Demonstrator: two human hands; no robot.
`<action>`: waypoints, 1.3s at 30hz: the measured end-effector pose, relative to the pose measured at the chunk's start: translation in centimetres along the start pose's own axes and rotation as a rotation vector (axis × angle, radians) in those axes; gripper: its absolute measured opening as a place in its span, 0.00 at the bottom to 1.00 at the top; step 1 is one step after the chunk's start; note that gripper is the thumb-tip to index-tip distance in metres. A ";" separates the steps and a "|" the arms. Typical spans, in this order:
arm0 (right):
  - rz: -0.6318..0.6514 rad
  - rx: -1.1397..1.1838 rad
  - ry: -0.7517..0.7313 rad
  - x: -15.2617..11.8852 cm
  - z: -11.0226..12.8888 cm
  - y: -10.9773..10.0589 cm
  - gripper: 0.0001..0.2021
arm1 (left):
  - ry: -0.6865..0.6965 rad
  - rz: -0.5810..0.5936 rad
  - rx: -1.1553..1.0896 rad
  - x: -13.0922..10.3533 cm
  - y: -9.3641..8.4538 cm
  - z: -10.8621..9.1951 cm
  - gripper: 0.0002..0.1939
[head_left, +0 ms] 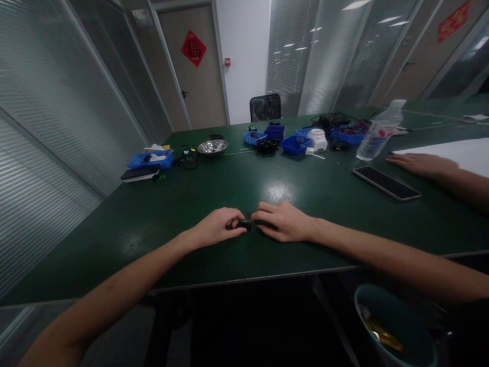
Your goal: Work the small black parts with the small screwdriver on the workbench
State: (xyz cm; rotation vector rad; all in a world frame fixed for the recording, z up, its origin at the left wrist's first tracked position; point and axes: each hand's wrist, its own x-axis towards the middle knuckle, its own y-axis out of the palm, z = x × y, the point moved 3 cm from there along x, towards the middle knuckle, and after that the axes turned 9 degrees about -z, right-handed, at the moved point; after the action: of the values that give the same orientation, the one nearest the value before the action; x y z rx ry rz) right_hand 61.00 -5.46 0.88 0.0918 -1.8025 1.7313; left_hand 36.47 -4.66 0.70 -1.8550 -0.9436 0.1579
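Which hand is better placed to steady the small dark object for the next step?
Probably the left hand: it seems to hold the small dark object, whereas the right hand is just beside it, with contact unclear.

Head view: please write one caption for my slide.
Left hand holding a small dark object, right hand close beside it, at a green table.

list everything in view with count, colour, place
small part: one, dark, at left fingertips
table: one, green, under both hands
phone: one, dark, table's right
bottle: one, clear, beyond phone
trays: several, blue, far side and left
bowl: one, silver, far side
cables: uncounted, black, beside bowl
notebook: one, dark, far left
chair: one, black, behind table
bin: one, teal, below right table edge
doors: two, brown, background
signs: two, red, background
co-worker's hand: one, bare, beside phone
left hand: one, bare, holding small part
right hand: one, bare, alongside
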 end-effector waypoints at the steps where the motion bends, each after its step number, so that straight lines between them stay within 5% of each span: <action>1: -0.008 0.000 0.004 0.0 0.0 0.0 0.14 | 0.000 0.004 0.002 0.0 0.0 0.0 0.11; 22: -0.080 -0.043 0.046 -0.1 -0.4 -0.1 0.13 | -0.033 -0.003 -0.045 -0.2 -0.1 0.4 0.16; 33: -0.160 -0.024 0.180 0.0 -1.3 -0.4 0.11 | -0.046 0.004 -0.052 -0.4 -0.1 0.4 0.38; 39: -0.163 -0.008 0.271 -0.1 -2.0 -0.6 0.11 | -0.026 0.023 -0.051 -0.4 0.0 0.6 0.39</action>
State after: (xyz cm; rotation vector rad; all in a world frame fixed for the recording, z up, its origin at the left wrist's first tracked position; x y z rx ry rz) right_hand 62.12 -3.75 1.24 0.0005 -1.5601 1.5416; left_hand 35.90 -4.54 0.29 -1.9156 -0.9530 0.1738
